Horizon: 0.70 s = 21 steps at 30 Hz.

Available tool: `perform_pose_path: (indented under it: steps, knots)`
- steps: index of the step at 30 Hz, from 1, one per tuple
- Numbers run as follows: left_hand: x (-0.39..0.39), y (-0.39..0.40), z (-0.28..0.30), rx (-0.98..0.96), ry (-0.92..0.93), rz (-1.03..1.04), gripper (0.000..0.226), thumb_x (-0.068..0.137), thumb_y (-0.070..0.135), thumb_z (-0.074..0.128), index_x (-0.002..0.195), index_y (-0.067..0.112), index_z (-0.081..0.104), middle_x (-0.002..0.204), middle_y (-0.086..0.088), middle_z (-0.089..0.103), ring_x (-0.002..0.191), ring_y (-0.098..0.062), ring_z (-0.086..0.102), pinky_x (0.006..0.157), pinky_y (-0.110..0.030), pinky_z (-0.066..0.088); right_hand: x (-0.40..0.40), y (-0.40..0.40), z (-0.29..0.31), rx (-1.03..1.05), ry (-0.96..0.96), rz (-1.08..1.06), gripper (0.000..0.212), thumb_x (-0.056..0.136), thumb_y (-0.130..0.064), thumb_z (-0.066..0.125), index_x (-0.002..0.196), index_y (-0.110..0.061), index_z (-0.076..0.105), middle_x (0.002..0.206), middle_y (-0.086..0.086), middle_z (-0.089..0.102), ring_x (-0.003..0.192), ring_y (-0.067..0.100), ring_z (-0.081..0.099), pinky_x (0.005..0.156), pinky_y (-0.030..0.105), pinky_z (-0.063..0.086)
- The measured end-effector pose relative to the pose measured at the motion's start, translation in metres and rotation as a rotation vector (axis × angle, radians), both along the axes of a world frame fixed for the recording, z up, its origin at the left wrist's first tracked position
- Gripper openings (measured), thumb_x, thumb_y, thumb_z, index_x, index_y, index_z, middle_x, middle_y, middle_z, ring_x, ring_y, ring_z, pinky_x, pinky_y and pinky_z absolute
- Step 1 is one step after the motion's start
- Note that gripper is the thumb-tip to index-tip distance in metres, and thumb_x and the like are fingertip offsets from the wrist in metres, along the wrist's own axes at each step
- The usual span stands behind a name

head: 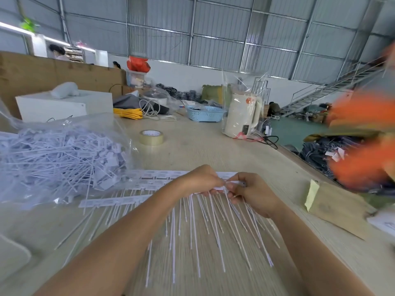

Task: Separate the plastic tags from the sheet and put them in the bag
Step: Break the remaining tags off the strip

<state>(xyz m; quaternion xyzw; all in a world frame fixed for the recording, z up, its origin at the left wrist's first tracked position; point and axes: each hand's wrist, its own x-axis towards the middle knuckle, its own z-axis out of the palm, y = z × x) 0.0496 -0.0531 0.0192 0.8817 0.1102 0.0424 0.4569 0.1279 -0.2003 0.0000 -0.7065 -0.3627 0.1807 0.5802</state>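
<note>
A white sheet of plastic tags (149, 182) lies across the table's middle, its long thin tails (192, 231) fanning toward me. My left hand (198, 180) grips the sheet's label strip from above. My right hand (252, 193) pinches several tags at the strip's right end, right beside the left hand's fingertips. A clear plastic bag (53, 159) at the left holds a large pile of loose white tags, its mouth facing the sheet. Another strip of tags (115, 201) lies nearer me on the left.
A tape roll (151, 137) sits beyond the sheet. A wrapped white kettle (242, 116) and blue basket (204, 113) stand farther back. A cardboard box (335, 208) lies at the right edge. A blurred orange shape (363, 146) fills the right side.
</note>
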Motion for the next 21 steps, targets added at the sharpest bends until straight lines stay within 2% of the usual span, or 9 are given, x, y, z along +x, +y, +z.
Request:
perform_pose_path:
  steps: [5,9,11,13,15,16,18,19,21]
  knots:
    - [0.0,0.002,0.003,-0.265,-0.023,0.031,0.029,0.084,0.004,0.058,0.055,0.01,0.06,0.044,0.001,0.051,0.042,-0.009,0.039,0.041,-0.018,0.029,-0.004,-0.001,0.004,0.066,-0.14,-0.015,0.016,0.089,0.004,0.056,0.074,-0.002,0.058,0.054,0.009,0.059,0.042,0.012,0.053,0.042,0.021,0.043]
    - [-0.001,0.003,0.007,-0.499,0.125,0.022,0.039,0.087,0.005,0.048,0.049,0.013,0.054,0.038,0.004,0.034,0.033,-0.006,0.023,0.041,-0.019,0.015,-0.002,0.0,0.001,0.014,-0.354,-0.101,0.018,0.086,0.007,0.058,0.072,-0.003,0.055,0.053,0.009,0.056,0.04,0.011,0.05,0.04,0.02,0.041]
    - [-0.003,0.002,0.01,-0.525,0.169,-0.005,0.037,0.088,0.008,0.047,0.052,0.012,0.053,0.038,0.005,0.033,0.033,-0.007,0.023,0.042,-0.02,0.017,0.003,-0.003,-0.001,-0.05,-0.434,-0.182,0.016,0.085,0.007,0.058,0.072,-0.002,0.055,0.052,0.006,0.055,0.039,0.011,0.048,0.039,0.022,0.04]
    - [-0.005,-0.002,0.012,-0.442,0.106,-0.004,0.027,0.09,0.008,0.052,0.063,0.007,0.059,0.04,0.004,0.047,0.035,-0.007,0.036,0.041,-0.019,0.026,0.011,-0.009,0.001,0.013,-0.271,-0.272,0.016,0.087,0.003,0.057,0.073,-0.003,0.056,0.051,0.006,0.055,0.04,0.013,0.048,0.038,0.022,0.039]
    - [-0.006,-0.005,0.013,-0.347,0.02,0.006,0.016,0.09,0.005,0.057,0.078,-0.003,0.064,0.051,0.0,0.06,0.043,-0.007,0.05,0.044,-0.018,0.038,0.02,-0.018,0.01,0.184,0.059,-0.35,0.016,0.089,0.003,0.053,0.076,-0.003,0.058,0.056,0.009,0.052,0.039,0.009,0.048,0.036,0.018,0.038]
    - [-0.006,-0.006,0.013,-0.288,0.013,0.016,0.013,0.088,0.003,0.057,0.088,-0.008,0.065,0.062,-0.005,0.065,0.052,-0.011,0.055,0.052,-0.021,0.043,0.025,-0.023,0.016,0.274,0.236,-0.365,0.015,0.091,0.004,0.05,0.079,-0.002,0.058,0.06,0.009,0.05,0.039,0.007,0.048,0.035,0.015,0.037]
    - [-0.008,-0.005,0.012,-0.178,0.057,0.021,0.022,0.084,-0.005,0.055,0.104,-0.011,0.063,0.089,-0.017,0.068,0.074,-0.024,0.059,0.07,-0.031,0.046,0.034,-0.034,0.027,0.417,0.546,-0.312,0.016,0.093,0.002,0.044,0.082,-0.003,0.054,0.062,0.005,0.045,0.038,0.003,0.044,0.032,0.009,0.035]
    - [-0.008,-0.003,0.011,-0.142,0.088,0.006,0.028,0.083,-0.007,0.053,0.11,-0.009,0.062,0.097,-0.019,0.067,0.082,-0.027,0.058,0.074,-0.033,0.046,0.035,-0.037,0.031,0.472,0.673,-0.243,0.018,0.095,-0.001,0.04,0.082,-0.005,0.052,0.059,0.002,0.044,0.038,0.002,0.043,0.031,0.007,0.034]
    - [-0.01,-0.001,0.012,-0.061,0.131,-0.039,0.034,0.084,-0.007,0.051,0.116,-0.002,0.06,0.099,-0.012,0.064,0.085,-0.023,0.058,0.071,-0.03,0.047,0.033,-0.036,0.034,0.505,0.79,-0.126,0.02,0.097,-0.003,0.036,0.082,-0.006,0.05,0.054,0.001,0.045,0.039,0.003,0.044,0.032,0.007,0.036]
